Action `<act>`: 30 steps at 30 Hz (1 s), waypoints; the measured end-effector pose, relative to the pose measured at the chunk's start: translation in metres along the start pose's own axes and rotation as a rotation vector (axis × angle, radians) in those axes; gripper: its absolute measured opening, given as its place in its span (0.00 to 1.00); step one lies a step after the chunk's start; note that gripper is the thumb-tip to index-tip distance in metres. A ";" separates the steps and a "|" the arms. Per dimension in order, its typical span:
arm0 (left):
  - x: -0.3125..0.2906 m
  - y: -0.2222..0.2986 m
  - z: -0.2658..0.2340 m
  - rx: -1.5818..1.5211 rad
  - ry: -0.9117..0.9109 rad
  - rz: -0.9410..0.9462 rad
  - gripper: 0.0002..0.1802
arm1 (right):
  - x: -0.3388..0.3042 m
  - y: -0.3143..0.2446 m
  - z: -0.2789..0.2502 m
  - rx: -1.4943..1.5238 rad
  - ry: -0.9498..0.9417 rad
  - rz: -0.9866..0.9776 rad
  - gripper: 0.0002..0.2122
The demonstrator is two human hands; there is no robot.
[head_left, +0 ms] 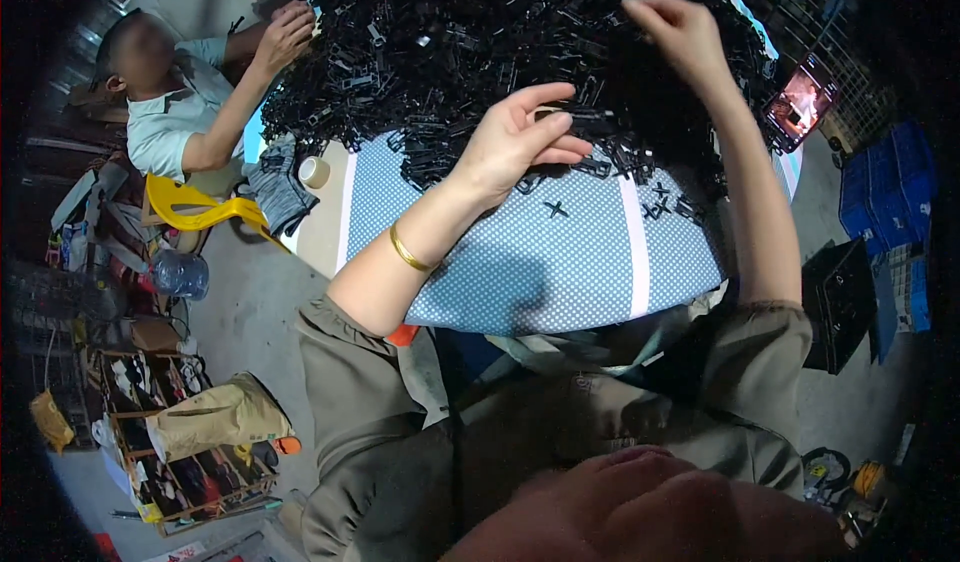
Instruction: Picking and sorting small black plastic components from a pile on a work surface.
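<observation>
A large heap of small black plastic parts (pixel 460 47) covers the far side of the table. My left hand (pixel 510 147), below a gold bangle, hovers at the heap's near edge with its fingers stretched and apart. A dark part (pixel 598 116) lies close to those fingertips; no grip on it shows. Farther right, my right hand (pixel 685 42) is over the heap, thumb and fingers drawn together in a pinch. Whatever may be between them is too small to see. One black cross-shaped piece (pixel 555 209) lies on the dotted blue cloth (pixel 480 272), and several more pieces (pixel 660 202) sit to its right.
At the far left another person (pixel 190 112) reaches to the heap, beside a yellow chair (pixel 190 205). A tape roll (pixel 314 172) and grey cloth (pixel 282 184) lie at the table's left end. A lit phone (pixel 803 102) stands at the right edge, near blue crates (pixel 888 184).
</observation>
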State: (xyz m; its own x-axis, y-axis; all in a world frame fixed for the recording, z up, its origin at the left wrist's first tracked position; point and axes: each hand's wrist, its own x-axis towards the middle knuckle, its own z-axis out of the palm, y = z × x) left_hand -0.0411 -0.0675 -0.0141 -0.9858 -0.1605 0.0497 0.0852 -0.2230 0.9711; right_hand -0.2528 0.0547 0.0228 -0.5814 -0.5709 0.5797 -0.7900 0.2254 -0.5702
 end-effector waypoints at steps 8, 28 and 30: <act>-0.005 -0.013 0.004 0.093 -0.066 -0.036 0.23 | 0.087 0.063 0.002 -0.208 0.255 -0.365 0.06; -0.003 -0.017 -0.002 0.042 -0.005 -0.100 0.20 | 0.049 -0.019 -0.002 -0.569 0.285 -0.300 0.04; -0.002 -0.015 -0.004 -0.015 0.025 -0.113 0.19 | 0.039 -0.009 -0.006 -0.402 0.146 -0.165 0.04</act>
State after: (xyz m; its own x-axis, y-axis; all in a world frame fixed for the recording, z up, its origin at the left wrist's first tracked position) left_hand -0.0398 -0.0673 -0.0294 -0.9854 -0.1570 -0.0663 -0.0243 -0.2559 0.9664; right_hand -0.2694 0.0349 0.0542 -0.4399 -0.5141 0.7363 -0.8704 0.4460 -0.2086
